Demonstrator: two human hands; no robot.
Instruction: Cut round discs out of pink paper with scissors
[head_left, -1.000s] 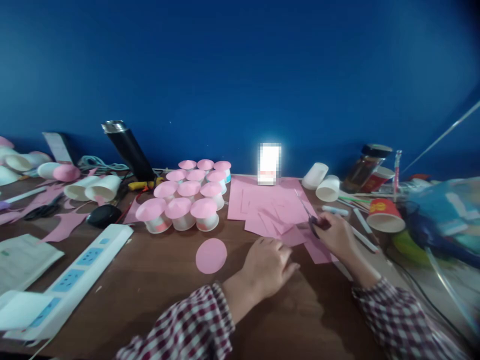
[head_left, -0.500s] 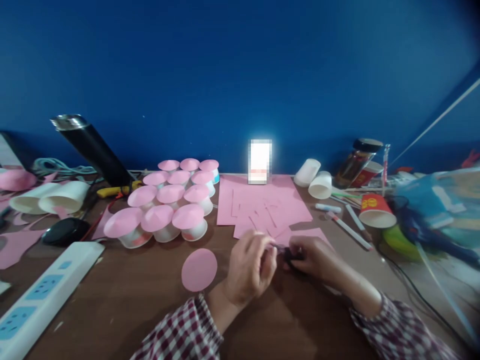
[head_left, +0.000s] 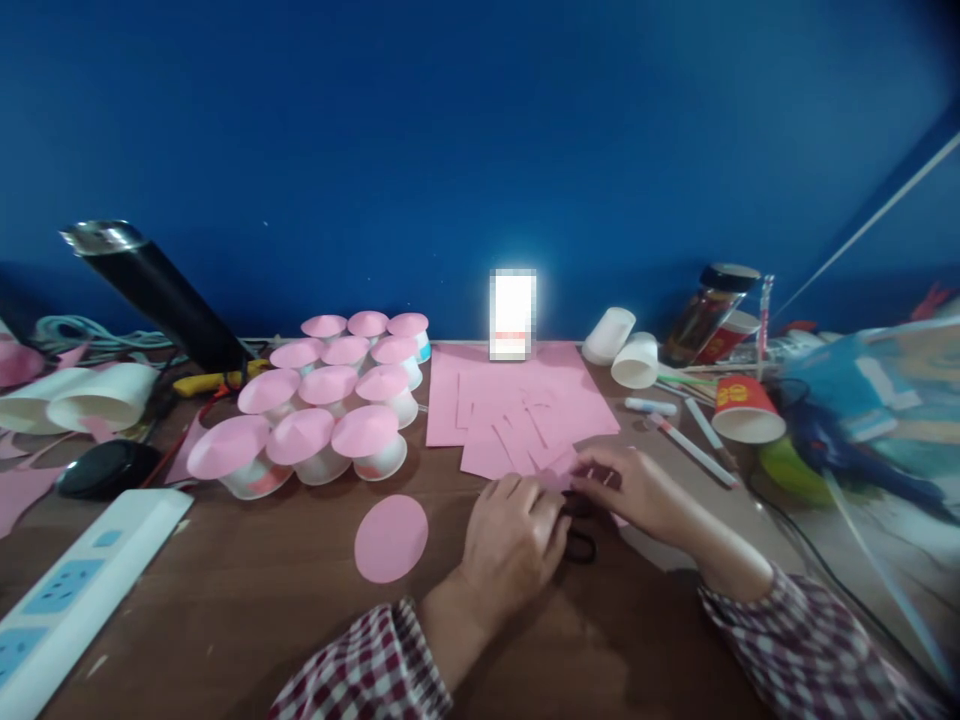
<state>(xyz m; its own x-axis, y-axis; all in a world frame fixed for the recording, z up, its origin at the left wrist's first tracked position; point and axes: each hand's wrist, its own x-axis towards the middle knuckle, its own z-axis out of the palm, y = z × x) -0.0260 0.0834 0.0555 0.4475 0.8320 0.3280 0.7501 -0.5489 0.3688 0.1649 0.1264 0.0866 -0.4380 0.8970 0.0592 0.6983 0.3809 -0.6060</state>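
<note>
While both hands are crowding together near the middle of the wooden table (head_left: 225, 620), the thing between them is a pair of dark scissors (head_left: 579, 535), lying flat right at the near edge of the loose pink paper sheets (head_left: 517, 415). The left hand (head_left: 514, 540) is curling over the scissors from the left, fingers bent and touching the handle loops, though I can't really tell if it's actually gripping them or just resting there. The right hand (head_left: 637, 490) is coming in from the right and a bit farther back, fingertips pinching at a small pink paper scrap (head_left: 559, 478) just beyond the scissors. So the scissors are sitting closer to the left hand, with the loops pointing toward the near side; the blade end is hiding under the hands. A pink paper circle (head_left: 391, 537) is lying well off to the left, untouched.
</note>
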